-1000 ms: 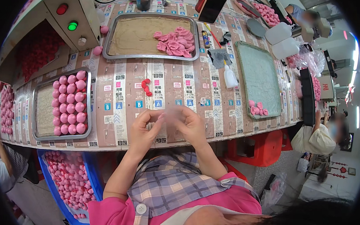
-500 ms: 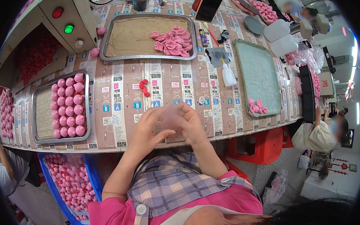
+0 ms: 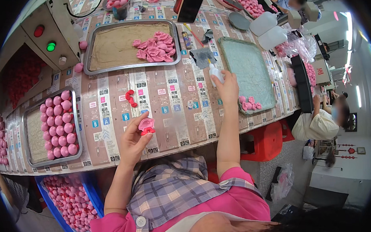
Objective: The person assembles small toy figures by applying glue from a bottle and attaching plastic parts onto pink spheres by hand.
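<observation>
Between the thumb and fingers of my left hand (image 3: 132, 142) is a small hollow pink shell (image 3: 146, 124) with a red piece (image 3: 147, 132) at its lower edge. My right hand (image 3: 227, 88) is stretched out to the right, its thumb and fingers round the body of a white squeeze bottle (image 3: 216, 73) with a yellowish tip. The bottle lies beside a grey cloth (image 3: 203, 57). A few loose red pieces (image 3: 131, 98) rest on the table beyond my left hand.
A metal tray (image 3: 91, 71) holds pink shells at the back. Another tray (image 3: 79, 140) at left bears rows of pink balls. A greenish tray (image 3: 250, 70) stands right. A blue crate (image 3: 98, 195) of pink pieces sits below the table, near a red stool (image 3: 267, 143).
My hands were together in front of me and have parted. My right hand has gone right and forward to the bottle; my left now shows the pink shell. The view has shifted.
</observation>
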Tool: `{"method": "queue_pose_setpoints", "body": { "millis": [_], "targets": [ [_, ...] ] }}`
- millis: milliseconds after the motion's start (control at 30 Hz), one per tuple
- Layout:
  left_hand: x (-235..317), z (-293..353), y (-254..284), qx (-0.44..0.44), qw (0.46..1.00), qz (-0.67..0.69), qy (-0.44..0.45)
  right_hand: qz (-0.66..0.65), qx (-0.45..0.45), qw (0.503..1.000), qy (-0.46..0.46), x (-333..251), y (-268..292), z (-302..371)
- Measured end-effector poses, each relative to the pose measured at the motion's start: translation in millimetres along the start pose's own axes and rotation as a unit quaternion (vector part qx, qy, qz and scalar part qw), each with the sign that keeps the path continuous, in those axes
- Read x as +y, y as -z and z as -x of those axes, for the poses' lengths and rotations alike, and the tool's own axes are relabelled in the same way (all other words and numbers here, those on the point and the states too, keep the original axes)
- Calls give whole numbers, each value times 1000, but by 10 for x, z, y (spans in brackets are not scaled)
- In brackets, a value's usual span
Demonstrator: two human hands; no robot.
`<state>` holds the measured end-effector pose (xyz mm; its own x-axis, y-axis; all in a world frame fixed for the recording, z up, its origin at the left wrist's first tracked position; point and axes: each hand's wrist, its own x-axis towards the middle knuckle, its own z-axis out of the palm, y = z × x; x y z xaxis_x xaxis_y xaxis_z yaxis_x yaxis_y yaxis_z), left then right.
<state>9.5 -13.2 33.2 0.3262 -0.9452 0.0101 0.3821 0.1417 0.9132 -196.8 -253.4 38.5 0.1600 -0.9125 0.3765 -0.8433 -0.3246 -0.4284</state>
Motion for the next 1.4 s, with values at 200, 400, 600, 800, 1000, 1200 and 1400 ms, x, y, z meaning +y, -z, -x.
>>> {"method": "queue_pose_setpoints", "body": {
  "millis": [200,400,600,800,1000,1200,1400],
  "targets": [
    [68,15,-26,-12,999,40,18,24,-158,983,-93,101,-49,-156],
    [67,16,-21,-18,996,71,55,-164,-110,970,-141,-240,197,48],
    [87,39,-35,-17,995,71,73,-463,5,886,-37,-868,645,511],
    [86,45,-47,-39,995,65,63,-566,39,812,137,-1188,659,733],
    [97,59,-73,-33,995,62,65,-580,0,799,155,-1336,494,978],
    [116,52,-81,-46,995,62,65,-512,-5,827,232,-1360,457,1016],
    [121,67,-73,-46,993,74,74,-501,19,827,256,-1398,410,1033]
  ]
}}
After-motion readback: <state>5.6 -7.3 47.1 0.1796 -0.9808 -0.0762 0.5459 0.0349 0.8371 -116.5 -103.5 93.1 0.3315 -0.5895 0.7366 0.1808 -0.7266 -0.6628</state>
